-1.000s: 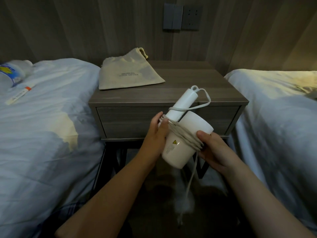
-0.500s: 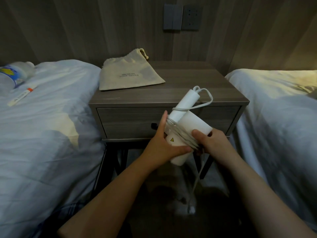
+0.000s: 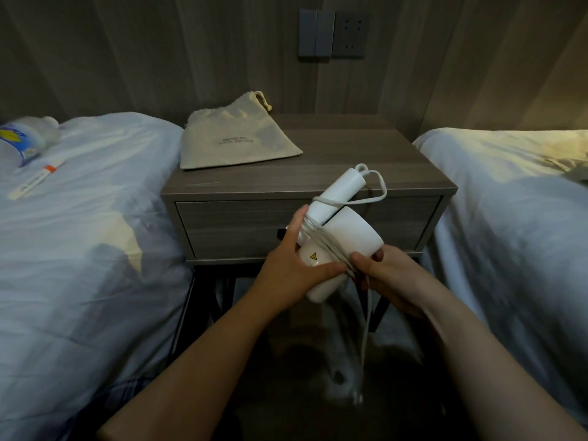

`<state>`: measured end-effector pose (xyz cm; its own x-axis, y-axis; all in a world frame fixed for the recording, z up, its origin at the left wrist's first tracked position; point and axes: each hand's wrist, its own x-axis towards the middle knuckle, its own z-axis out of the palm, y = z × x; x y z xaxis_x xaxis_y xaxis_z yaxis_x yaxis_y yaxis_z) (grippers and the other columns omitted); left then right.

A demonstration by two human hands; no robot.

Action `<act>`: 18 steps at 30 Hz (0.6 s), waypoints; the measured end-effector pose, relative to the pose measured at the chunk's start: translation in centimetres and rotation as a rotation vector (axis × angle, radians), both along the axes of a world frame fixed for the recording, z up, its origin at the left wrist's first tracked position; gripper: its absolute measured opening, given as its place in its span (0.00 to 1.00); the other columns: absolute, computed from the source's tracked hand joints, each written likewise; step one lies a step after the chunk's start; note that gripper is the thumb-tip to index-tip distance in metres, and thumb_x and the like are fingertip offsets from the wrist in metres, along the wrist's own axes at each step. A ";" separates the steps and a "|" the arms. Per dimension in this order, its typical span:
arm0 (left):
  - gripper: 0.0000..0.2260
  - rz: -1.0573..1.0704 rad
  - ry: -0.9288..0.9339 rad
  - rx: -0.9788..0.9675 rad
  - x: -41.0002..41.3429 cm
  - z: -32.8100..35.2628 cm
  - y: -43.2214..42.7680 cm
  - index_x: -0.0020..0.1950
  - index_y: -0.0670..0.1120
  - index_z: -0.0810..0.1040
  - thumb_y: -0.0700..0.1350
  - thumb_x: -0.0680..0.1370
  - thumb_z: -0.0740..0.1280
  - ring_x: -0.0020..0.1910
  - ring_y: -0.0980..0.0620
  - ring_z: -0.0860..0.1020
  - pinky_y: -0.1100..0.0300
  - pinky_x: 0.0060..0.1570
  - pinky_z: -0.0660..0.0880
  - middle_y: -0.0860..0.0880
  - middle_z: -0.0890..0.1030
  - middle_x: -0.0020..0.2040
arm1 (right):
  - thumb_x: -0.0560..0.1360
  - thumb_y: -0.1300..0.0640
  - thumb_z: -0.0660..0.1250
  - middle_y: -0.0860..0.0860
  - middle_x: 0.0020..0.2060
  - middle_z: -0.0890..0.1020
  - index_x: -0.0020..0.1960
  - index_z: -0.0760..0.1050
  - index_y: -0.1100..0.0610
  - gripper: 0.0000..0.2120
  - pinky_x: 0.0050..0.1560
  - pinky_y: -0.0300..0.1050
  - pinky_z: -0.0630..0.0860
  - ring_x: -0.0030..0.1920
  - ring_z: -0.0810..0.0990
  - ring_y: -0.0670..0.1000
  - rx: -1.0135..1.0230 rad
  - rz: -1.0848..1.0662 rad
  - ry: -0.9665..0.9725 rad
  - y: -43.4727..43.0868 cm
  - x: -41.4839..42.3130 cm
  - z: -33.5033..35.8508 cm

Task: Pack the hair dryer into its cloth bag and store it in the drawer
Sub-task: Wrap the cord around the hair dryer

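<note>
I hold a white hair dryer point(image 3: 350, 237) in front of the nightstand's shut drawer point(image 3: 241, 230). Its handle is folded and its white cord point(image 3: 321, 243) is wound around the body, with a loose end hanging toward the floor. My left hand point(image 3: 296, 268) grips the body from the left, thumb across the front. My right hand point(image 3: 388, 275) holds the right side and pinches the cord. The beige cloth bag point(image 3: 235, 138) lies flat on the nightstand top point(image 3: 350, 167), at its back left.
Beds with white covers flank the nightstand on the left point(image 3: 79, 233) and right point(image 3: 515, 218). A plastic bottle point(image 3: 22, 141) and a small tube point(image 3: 35, 181) lie on the left bed. A wall switch and socket point(image 3: 332, 33) sit above the nightstand.
My left hand has moved from the dryer's side to wrap over its front. The dryer sits slightly lower and closer, and the hanging cord end has become shorter.
</note>
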<state>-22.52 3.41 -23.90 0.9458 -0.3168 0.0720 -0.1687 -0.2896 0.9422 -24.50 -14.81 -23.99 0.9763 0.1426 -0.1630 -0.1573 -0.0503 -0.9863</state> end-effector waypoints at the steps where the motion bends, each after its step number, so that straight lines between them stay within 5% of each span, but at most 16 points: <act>1: 0.44 0.000 -0.010 0.011 0.0 0.0 0.0 0.67 0.71 0.49 0.50 0.65 0.76 0.55 0.61 0.71 0.61 0.54 0.71 0.63 0.66 0.60 | 0.66 0.51 0.69 0.52 0.41 0.82 0.52 0.76 0.56 0.16 0.34 0.38 0.75 0.38 0.81 0.46 -0.013 0.015 -0.013 -0.1 0.0 0.1; 4: 0.44 0.004 -0.019 0.017 0.2 0.1 0.1 0.69 0.69 0.51 0.51 0.64 0.77 0.59 0.58 0.72 0.54 0.60 0.74 0.62 0.67 0.61 | 0.74 0.56 0.65 0.46 0.33 0.81 0.45 0.75 0.54 0.02 0.29 0.29 0.73 0.29 0.80 0.37 -0.109 0.007 -0.057 0.0 0.0 0.5; 7: 0.46 0.019 -0.040 0.029 0.4 0.3 0.4 0.70 0.70 0.52 0.52 0.62 0.77 0.60 0.56 0.73 0.52 0.60 0.74 0.63 0.69 0.61 | 0.78 0.52 0.60 0.45 0.24 0.81 0.40 0.74 0.55 0.11 0.29 0.30 0.72 0.28 0.78 0.42 -0.173 -0.009 -0.077 -0.2 0.1 0.6; 10: 0.46 0.050 -0.085 0.047 0.3 0.6 0.7 0.70 0.70 0.52 0.51 0.62 0.78 0.58 0.59 0.73 0.60 0.56 0.73 0.65 0.69 0.59 | 0.71 0.36 0.60 0.53 0.34 0.81 0.46 0.77 0.59 0.26 0.38 0.41 0.75 0.33 0.77 0.50 0.037 0.028 0.014 -0.9 0.4 0.4; 13: 0.47 0.105 -0.115 0.045 0.4 0.7 0.9 0.71 0.67 0.52 0.51 0.62 0.78 0.57 0.59 0.72 0.61 0.55 0.71 0.59 0.72 0.63 | 0.70 0.34 0.52 0.55 0.37 0.83 0.51 0.79 0.57 0.31 0.36 0.42 0.74 0.32 0.77 0.49 0.184 0.066 0.109 -1.6 0.8 0.2; 18: 0.48 0.201 -0.128 0.053 0.6 0.7 1.2 0.73 0.65 0.49 0.52 0.63 0.77 0.59 0.58 0.70 0.59 0.57 0.70 0.54 0.70 0.69 | 0.79 0.59 0.58 0.55 0.35 0.81 0.54 0.79 0.60 0.12 0.29 0.41 0.70 0.26 0.73 0.48 -0.057 0.010 0.020 -1.5 0.2 0.2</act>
<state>-21.91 4.60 -23.24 0.9744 -0.1295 0.1840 -0.2200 -0.3783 0.8992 -24.27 -16.34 -23.78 0.9713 0.1423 -0.1909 -0.1764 -0.1084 -0.9783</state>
